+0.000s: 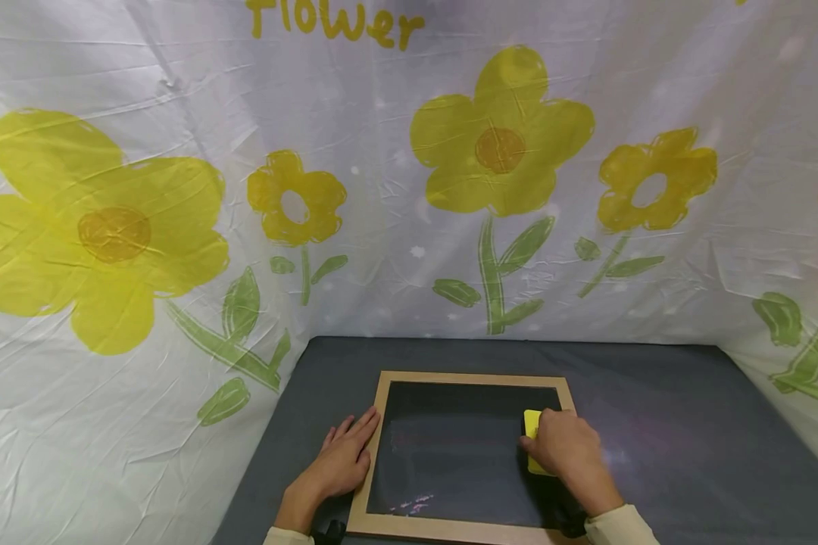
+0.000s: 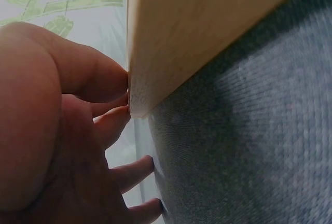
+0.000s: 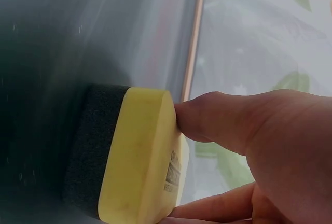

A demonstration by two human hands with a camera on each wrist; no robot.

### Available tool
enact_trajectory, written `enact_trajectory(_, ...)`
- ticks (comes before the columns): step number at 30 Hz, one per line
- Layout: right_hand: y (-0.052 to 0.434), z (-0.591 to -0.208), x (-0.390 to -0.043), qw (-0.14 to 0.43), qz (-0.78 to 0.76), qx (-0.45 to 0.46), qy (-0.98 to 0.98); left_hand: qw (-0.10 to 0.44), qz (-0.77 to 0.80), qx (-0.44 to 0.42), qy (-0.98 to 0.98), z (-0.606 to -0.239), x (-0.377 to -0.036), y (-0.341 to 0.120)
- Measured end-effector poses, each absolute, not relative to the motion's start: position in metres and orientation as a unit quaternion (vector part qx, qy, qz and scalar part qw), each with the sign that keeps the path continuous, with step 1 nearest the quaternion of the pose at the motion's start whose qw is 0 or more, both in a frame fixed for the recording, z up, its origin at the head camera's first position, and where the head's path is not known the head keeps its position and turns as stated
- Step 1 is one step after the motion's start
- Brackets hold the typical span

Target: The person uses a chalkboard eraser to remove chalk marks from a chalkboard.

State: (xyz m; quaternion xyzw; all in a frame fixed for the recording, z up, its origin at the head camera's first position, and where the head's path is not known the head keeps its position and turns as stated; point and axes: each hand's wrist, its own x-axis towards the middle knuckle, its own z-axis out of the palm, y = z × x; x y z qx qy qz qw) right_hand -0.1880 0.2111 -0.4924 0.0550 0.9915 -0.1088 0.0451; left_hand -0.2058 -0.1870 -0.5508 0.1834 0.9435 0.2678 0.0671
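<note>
Blackboard (image 1: 463, 446) lower centre, left hand (image 1: 341, 463) spread at its edge, right hand (image 1: 571, 448) pinching half-hidden eraser (image 3: 132, 154), chalk smudges (image 1: 417, 502) illegible

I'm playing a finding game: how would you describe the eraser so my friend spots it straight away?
On the dark table lies a blackboard in a pale wooden frame. Near the blackboard's right side, the person's right hand holds a block: the eraser. Unlike the dark blackboard and pale frame, it's bright yellow, with a black layer facing the blackboard.
</note>
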Motion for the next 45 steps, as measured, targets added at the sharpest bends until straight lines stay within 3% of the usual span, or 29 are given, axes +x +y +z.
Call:
enact_trajectory(11,0.188,-0.494,-0.186,0.002,-0.079,0.021,0.997,0.072,0.268,0.180,0.944,-0.552,-0.205,-0.187)
enact_trajectory(45,0.132,-0.497,-0.193,0.005,-0.094,-0.005,0.996,0.069,0.264,0.180,0.945,-0.553,-0.207,-0.187)
